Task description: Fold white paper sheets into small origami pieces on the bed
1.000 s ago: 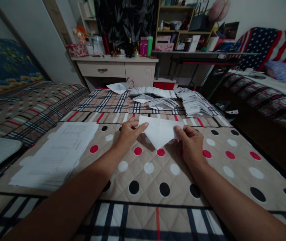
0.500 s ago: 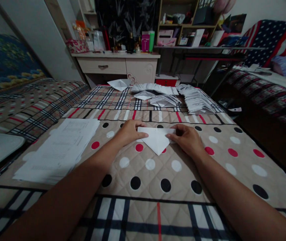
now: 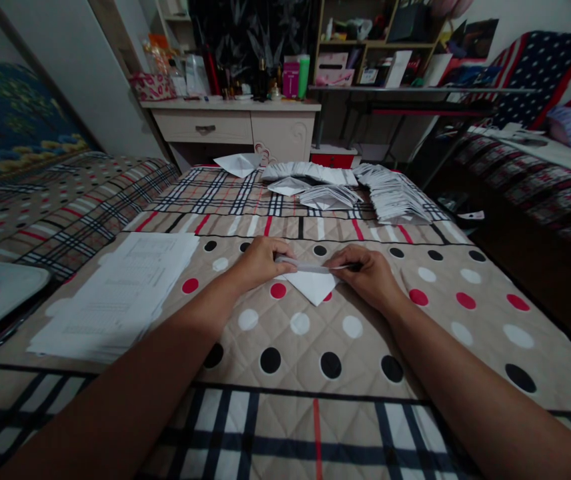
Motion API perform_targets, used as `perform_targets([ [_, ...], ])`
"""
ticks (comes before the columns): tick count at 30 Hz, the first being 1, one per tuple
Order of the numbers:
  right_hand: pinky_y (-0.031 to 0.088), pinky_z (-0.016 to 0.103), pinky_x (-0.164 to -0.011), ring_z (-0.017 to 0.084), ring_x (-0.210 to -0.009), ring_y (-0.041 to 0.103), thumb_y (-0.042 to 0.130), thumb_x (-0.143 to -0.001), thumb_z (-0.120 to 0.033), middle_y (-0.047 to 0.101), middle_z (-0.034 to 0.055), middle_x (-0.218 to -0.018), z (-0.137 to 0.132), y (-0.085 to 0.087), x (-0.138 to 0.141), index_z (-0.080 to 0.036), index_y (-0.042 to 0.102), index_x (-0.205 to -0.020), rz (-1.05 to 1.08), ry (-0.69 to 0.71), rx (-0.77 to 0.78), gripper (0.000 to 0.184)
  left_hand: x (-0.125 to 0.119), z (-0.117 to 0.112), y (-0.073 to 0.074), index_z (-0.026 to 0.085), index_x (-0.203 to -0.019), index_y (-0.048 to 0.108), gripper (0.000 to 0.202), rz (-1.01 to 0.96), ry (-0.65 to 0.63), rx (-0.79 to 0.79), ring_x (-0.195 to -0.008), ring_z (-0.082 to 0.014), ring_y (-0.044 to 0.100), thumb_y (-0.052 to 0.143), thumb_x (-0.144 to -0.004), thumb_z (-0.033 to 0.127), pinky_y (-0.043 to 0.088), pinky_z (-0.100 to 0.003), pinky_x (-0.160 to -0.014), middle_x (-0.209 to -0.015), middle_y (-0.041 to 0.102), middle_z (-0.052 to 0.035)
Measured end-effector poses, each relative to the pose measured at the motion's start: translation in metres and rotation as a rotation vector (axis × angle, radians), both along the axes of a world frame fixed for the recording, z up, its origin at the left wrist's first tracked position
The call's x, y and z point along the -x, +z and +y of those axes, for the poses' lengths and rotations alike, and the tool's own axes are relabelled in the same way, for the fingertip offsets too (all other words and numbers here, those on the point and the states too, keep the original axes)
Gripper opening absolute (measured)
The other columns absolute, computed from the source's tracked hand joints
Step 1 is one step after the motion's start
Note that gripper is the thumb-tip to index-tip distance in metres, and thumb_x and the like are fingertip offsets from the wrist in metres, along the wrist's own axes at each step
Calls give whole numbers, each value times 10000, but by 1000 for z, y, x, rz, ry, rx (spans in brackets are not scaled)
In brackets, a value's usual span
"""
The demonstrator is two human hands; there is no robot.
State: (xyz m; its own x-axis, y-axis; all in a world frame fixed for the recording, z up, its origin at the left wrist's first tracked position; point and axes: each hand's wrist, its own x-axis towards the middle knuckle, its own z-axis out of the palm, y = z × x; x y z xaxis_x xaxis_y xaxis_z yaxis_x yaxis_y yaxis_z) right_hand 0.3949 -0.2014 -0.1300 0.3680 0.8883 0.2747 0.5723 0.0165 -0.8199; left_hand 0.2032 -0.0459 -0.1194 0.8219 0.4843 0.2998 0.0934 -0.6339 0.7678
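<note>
White paper makes up the folded sheet (image 3: 314, 287), which in the head view sits low over the dotted bedspread (image 3: 325, 327), its triangular point aimed at the wearer and a narrow band running across its far edge. The left hand (image 3: 261, 261) is at the sheet's left end, nearly closed, pinching the band between thumb and fingers. At the sheet's right end, the right hand (image 3: 366, 272) has a similar narrow pinch, thumb and fingertips together on the band. Whether that band is creased flat cannot be told.

Left of the folded sheet, well apart, lies a pile of printed pages (image 3: 115, 293). Beyond it are a row of folded papers (image 3: 310, 175), a smaller bundle (image 3: 330, 197) and, farther right, a fanned stack (image 3: 396, 195).

The likeliest trouble is a crooked crease, if one hand turns its end further than the other. The quilted padding probably gives under pressure, so a fold pressed there could come out soft or wrinkled. Uneven pulling between the two pinches might also tear the paper.
</note>
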Motion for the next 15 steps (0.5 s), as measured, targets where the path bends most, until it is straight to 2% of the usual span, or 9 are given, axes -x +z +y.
perform_targets([
  [6,496,332,-806,195,-836,646,524,-613,21,702,28,-837,-2,2,1,-223,751,-746,-194,46,-52,359,6,4,4,198,-758,777,92,8,-125,-69,-668,-137,584,696,-731,163,424,-248,-605,-731,640,-26],
  [15,497,335,-762,211,-827,630,537,-629,25,687,41,-834,-4,4,3,-225,741,-711,-392,53,-55,333,12,7,14,214,-749,790,128,31,-183,-97,-658,-127,589,689,-717,142,438,-237,-598,-748,639,-33],
])
